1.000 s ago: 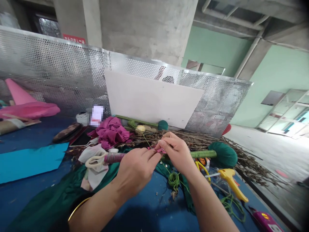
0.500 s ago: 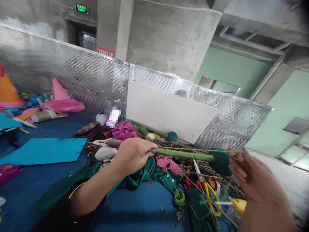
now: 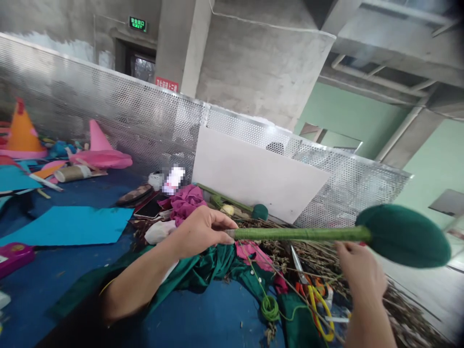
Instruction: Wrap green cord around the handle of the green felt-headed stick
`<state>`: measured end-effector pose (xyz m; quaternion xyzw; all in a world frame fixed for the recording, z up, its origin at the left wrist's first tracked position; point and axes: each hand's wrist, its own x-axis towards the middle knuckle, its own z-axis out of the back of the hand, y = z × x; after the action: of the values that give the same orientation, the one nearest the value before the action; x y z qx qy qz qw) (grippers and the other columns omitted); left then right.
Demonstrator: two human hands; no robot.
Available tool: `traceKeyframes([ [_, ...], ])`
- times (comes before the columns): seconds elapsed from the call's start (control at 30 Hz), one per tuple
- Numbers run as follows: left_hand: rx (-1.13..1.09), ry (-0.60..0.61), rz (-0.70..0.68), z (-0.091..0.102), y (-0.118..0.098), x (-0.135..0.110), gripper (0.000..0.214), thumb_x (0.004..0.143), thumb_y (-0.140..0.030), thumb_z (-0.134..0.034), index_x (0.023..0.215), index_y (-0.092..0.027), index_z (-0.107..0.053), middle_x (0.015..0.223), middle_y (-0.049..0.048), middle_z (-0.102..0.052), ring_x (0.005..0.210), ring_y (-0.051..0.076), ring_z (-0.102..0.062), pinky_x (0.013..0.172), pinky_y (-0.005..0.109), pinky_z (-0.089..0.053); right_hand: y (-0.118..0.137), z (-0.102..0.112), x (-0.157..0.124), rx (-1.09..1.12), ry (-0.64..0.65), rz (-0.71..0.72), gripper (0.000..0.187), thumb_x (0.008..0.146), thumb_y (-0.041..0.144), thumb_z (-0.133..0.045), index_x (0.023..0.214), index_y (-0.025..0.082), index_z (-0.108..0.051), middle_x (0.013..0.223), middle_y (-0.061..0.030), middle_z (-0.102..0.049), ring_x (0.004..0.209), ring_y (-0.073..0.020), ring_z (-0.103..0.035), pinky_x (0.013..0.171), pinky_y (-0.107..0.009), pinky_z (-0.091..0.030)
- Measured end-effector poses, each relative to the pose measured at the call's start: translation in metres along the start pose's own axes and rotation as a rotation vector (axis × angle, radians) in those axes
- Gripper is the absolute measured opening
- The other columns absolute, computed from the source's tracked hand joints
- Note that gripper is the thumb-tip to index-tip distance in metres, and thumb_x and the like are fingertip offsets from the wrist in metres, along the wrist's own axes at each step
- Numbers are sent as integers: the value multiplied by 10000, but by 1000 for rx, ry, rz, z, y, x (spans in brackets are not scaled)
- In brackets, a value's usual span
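The left hand (image 3: 199,232) partly concealed the left end of the stem (image 3: 297,235). Contact between the right hand (image 3: 358,263) and the stem could not be determined. The right forearm (image 3: 368,324) was cut off by the bottom edge. The left edge cropped the purple case (image 3: 16,258). The lit screen (image 3: 174,179) was pixelated; its content was unreadable. Lettering on the red sign (image 3: 166,84) was blurred.

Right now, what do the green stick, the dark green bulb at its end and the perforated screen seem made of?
Green stick: perhaps wound thread or tape, slightly glossy, with fine bands across; core hidden.
Dark green bulb: probably fabric, its surface matt.
Perforated screen: likely bare metal, silvery with reflections.
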<state>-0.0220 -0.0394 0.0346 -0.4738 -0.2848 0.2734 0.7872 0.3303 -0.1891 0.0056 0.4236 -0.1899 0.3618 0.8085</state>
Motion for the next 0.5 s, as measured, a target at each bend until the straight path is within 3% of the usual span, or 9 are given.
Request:
traceKeyframes([
  [0.07, -117, -20, 38, -10, -3, -2, 300, 656, -248, -717, 931, -139, -764, 667, -5, -682, 517, 95, -503, 515, 216, -404, 19, -8, -10, -57, -13, 26, 250, 714, 450, -612, 614, 226, -655, 797, -163, -631, 766, -352, -597, 635, -471, -413],
  [0.13, -206, -51, 58, -19, -6, -3, 304, 641, -240, -727, 920, -123, -757, 618, -13, -649, 503, 87, -480, 506, 215, -396, 48, -16, -27, 31, 61, 117, 269, 780, 465, -552, 757, 231, -683, 915, -118, -658, 823, -300, -606, 706, -427, -447],
  [0.2, -261, -75, 75, -25, -7, -4, 288, 629, -218, -727, 898, -121, -757, 573, -24, -620, 496, 87, -474, 493, 211, -383, 83, -24, -50, 377, 239, 225, 346, 868, 489, -471, 761, 210, -644, 828, -82, -655, 807, -257, -603, 742, -382, -475],
  [0.27, -304, -77, 76, -29, -9, -5, 271, 627, -189, -715, 885, -119, -760, 568, -23, -620, 491, 84, -470, 487, 209, -374, 115, -32, -74, 617, 462, 293, 297, 894, 444, -490, 804, 204, -639, 828, -53, -653, 829, -223, -598, 809, -355, -477],
  [0.3, -326, -76, 73, -29, -9, -5, 269, 625, -176, -712, 882, -114, -761, 579, -18, -630, 495, 85, -475, 494, 210, -378, 127, -36, -85, 692, 558, 338, 244, 889, 412, -523, 870, 199, -641, 868, -48, -652, 863, -211, -595, 836, -340, -472],
  [0.37, -353, -94, 74, -29, -10, -4, 283, 618, -157, -713, 892, -105, -759, 595, -12, -647, 503, 87, -487, 507, 213, -389, 142, -42, -103, 717, 717, 394, 192, 887, 356, -558, 828, 190, -633, 774, -17, -627, 751, -170, -581, 724, -275, -478],
  [0.43, -372, -126, 82, -28, -9, -3, 293, 615, -148, -717, 901, -102, -757, 590, -14, -651, 491, 84, -481, 498, 212, -384, 145, -42, -113, 662, 728, 434, 248, 915, 317, -532, 719, 185, -607, 661, 3, -566, 629, -139, -529, 588, -233, -433],
  [0.5, -399, -138, 81, -28, -5, -1, 263, 623, -153, -717, 878, -107, -759, 590, -15, -656, 468, 77, -463, 477, 209, -368, 143, -39, -118, 648, 564, 476, 294, 939, 286, -498, 683, 188, -602, 684, -14, -545, 654, -149, -525, 579, -243, -418],
])
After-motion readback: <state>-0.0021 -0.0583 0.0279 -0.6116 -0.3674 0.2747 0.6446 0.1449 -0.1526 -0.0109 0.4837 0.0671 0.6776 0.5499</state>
